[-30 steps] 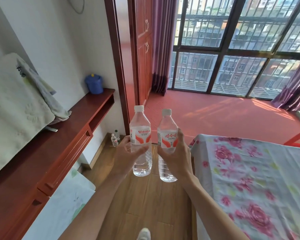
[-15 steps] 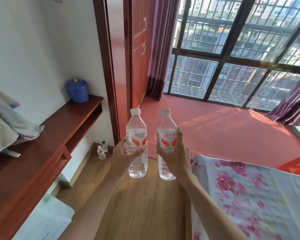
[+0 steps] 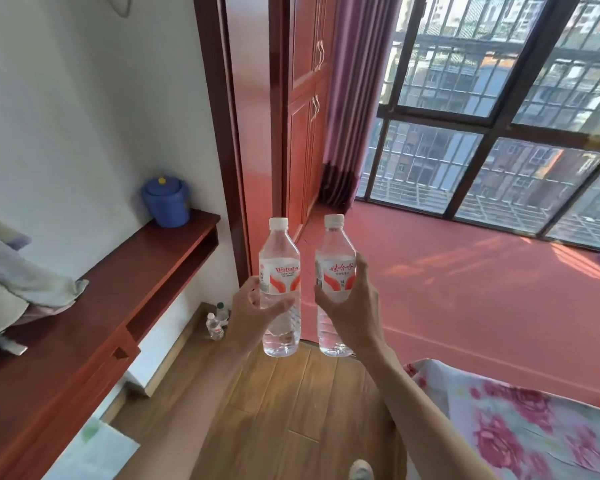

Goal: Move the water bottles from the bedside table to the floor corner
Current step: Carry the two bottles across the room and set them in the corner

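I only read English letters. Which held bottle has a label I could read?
The left bottle, in the left hand: its label has Latin letters, while the right bottle, in the right hand, shows Chinese characters.

Two clear white-capped water bottles (image 3: pixel 280 289) (image 3: pixel 335 285), red-white labels, upright, held side by side

A blue lidded pot (image 3: pixel 165 202) stands at the far end of the red-brown counter (image 3: pixel 136 278). A pale cloth (image 3: pixel 21 285) lies on its left part. A purple curtain (image 3: pixel 354 81) hangs beside the barred window (image 3: pixel 447 161). A flowered bedsheet (image 3: pixel 534 427) is at lower right.
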Demonstrator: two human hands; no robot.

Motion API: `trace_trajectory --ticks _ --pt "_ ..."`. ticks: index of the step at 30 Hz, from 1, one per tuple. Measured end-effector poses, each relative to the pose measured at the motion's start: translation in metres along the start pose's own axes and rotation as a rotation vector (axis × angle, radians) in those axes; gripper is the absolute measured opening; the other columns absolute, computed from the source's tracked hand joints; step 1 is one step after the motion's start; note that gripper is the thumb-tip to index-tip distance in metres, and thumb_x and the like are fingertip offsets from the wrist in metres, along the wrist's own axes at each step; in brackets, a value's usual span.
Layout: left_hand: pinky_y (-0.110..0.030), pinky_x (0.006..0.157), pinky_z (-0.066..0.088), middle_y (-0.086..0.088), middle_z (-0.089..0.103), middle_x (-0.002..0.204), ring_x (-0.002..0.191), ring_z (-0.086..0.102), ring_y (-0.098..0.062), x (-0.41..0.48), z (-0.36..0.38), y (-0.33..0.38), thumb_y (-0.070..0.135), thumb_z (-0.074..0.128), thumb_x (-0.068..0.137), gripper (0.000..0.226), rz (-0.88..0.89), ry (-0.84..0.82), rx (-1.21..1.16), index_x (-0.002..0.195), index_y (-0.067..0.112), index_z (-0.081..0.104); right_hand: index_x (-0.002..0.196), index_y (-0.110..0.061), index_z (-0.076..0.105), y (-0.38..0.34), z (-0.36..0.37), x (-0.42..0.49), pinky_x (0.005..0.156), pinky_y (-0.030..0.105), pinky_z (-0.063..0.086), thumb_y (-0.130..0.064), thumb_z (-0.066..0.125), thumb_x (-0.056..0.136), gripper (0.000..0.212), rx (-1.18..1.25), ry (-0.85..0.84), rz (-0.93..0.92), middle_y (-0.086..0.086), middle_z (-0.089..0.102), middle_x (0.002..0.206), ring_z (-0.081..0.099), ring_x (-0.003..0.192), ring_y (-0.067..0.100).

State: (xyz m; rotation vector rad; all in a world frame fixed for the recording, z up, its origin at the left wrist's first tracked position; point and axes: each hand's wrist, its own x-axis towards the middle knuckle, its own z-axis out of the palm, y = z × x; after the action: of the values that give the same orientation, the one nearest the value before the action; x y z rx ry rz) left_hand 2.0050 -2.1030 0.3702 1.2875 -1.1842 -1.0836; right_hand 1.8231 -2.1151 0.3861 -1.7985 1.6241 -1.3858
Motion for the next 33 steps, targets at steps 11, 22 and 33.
trace_trajectory --ticks 11,22,33 --pt "-0.011 0.062 0.052 0.009 0.072 0.100 0.089 0.068 -0.001 0.098 0.063 0.003 0.034 0.086 0.066 0.050 -0.100 0.196 0.031 0.107 0.018 0.062 0.134 -0.020 0.036 0.061 0.005 0.121 0.054 0.010 0.046 -0.043 0.078 0.074 0.077 0.082 -0.198 -0.037 -0.006 0.060 0.085 0.058 0.068 0.003" --pt "-0.021 0.074 0.058 0.007 0.072 0.103 0.089 0.070 -0.004 0.150 0.098 -0.013 0.038 0.085 0.063 0.059 -0.158 0.337 0.037 0.113 0.020 0.061 0.136 -0.023 0.036 0.112 0.021 0.194 0.057 0.011 0.048 -0.050 0.076 0.073 0.080 0.148 -0.369 -0.075 -0.008 0.062 0.089 0.061 0.071 0.002" --pt "-0.024 0.079 0.058 0.009 0.072 0.107 0.097 0.070 -0.008 0.180 0.056 -0.060 0.034 0.087 0.067 0.057 -0.260 0.462 0.019 0.117 0.025 0.061 0.135 -0.029 0.034 0.123 0.116 0.218 0.056 0.008 0.047 -0.037 0.081 0.074 0.078 0.170 -0.586 -0.072 -0.019 0.060 0.091 0.061 0.075 -0.008"
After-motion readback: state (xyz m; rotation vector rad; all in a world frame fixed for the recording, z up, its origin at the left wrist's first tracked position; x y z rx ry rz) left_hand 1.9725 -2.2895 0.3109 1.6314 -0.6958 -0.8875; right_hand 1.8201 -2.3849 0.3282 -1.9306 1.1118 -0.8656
